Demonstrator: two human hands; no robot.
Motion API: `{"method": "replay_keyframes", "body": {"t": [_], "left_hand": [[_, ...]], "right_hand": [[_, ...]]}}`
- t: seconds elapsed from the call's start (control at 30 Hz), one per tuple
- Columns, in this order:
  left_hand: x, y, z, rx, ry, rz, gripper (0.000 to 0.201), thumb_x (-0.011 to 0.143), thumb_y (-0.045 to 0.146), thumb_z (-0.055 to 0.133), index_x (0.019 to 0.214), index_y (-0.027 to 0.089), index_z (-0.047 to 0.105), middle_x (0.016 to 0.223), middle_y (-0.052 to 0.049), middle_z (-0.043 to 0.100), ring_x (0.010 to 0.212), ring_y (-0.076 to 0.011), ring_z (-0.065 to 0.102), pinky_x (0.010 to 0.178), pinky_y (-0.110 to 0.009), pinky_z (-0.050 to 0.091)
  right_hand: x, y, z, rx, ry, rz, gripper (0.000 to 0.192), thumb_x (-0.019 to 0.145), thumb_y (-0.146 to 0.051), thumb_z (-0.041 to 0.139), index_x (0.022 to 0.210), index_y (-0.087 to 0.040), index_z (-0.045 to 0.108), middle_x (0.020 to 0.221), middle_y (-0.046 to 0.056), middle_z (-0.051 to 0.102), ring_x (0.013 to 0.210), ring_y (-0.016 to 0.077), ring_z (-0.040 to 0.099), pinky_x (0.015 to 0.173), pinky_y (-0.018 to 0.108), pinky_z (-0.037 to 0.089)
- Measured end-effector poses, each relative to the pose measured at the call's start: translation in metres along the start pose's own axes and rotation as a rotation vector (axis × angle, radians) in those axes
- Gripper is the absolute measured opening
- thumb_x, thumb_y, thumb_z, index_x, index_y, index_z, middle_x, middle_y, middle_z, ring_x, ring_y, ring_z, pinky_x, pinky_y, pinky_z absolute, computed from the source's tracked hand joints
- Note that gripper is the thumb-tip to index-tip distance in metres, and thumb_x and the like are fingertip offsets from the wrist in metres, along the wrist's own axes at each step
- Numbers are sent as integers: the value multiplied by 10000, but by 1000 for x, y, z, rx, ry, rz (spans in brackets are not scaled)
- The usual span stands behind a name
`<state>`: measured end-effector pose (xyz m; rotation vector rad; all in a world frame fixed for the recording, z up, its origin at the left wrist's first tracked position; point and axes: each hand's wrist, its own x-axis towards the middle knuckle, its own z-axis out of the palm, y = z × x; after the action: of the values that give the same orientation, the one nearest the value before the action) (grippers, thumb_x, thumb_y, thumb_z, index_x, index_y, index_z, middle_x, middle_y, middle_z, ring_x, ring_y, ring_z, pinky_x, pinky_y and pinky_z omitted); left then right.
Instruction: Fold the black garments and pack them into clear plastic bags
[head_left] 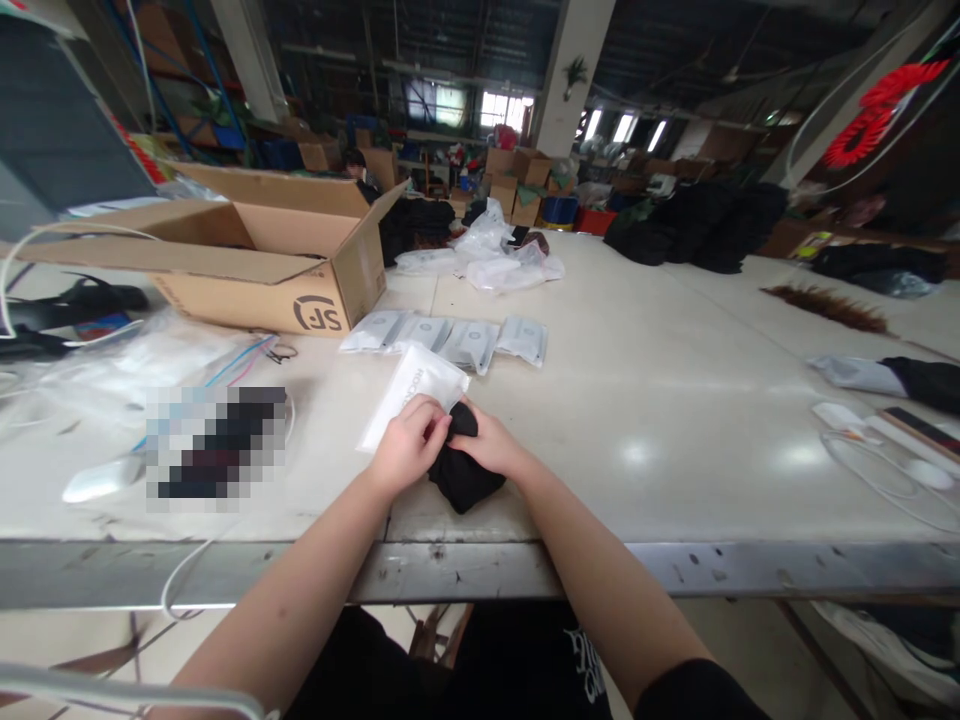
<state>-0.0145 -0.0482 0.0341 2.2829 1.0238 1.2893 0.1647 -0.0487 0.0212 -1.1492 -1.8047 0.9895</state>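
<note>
A folded piece of black fabric [466, 478] is bunched near the front of the table, between my hands. My right hand [486, 440] grips its upper right side, thumb and fingers closed around it. On the other side, my left hand [411, 440] is closed with its fingertips at the mouth of a white plastic pouch [409, 392], which has printed letters and lies under and beyond that hand. Whether those fingertips pinch the pouch or the fabric is hidden. Just beyond lie several filled pouches [471, 342] in a row.
An open cardboard box [262, 290] stands at the back left. Loose clear plastic [135, 370], a white computer mouse [103, 478] and a blurred-out dark object [221, 445] lie left. Black piles [697, 225] sit far back; cables [885, 475] lie right.
</note>
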Motion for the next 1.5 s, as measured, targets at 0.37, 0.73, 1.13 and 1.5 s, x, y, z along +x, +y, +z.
{"method": "replay_keyframes", "body": {"t": [0.37, 0.73, 1.13, 1.5], "left_hand": [[1, 12, 15, 20, 84, 91, 88, 963, 227, 516, 887, 214, 560, 943, -56, 602, 900, -166, 600, 817, -307, 510], [7, -11, 13, 101, -51, -76, 147, 969, 269, 505, 835, 212, 526, 846, -23, 567, 827, -178, 574, 762, -312, 471], [2, -20, 8, 251, -109, -35, 162, 988, 287, 462, 865, 213, 537, 902, -42, 576, 861, -194, 593, 748, -315, 484], [0, -11, 12, 266, -45, 34, 113, 982, 236, 463, 952, 217, 571, 945, -39, 598, 896, -174, 627, 780, -294, 531]], "right_hand": [[-6, -14, 22, -482, 38, 85, 402, 968, -295, 413, 1323, -117, 477, 1079, 184, 723, 949, 287, 691, 800, 360, 493], [0, 8, 1, -15, 166, 115, 478, 749, -311, 735, 1201, -235, 600, 1088, 33, 710, 986, 233, 653, 903, 376, 489], [4, 25, -10, 155, 158, 118, 444, 719, -306, 762, 1149, -230, 680, 1086, 25, 733, 1025, 250, 658, 959, 422, 487], [1, 11, -4, -46, 111, 81, 253, 753, -284, 704, 986, -193, 667, 971, 34, 721, 898, 214, 647, 836, 355, 488]]}}
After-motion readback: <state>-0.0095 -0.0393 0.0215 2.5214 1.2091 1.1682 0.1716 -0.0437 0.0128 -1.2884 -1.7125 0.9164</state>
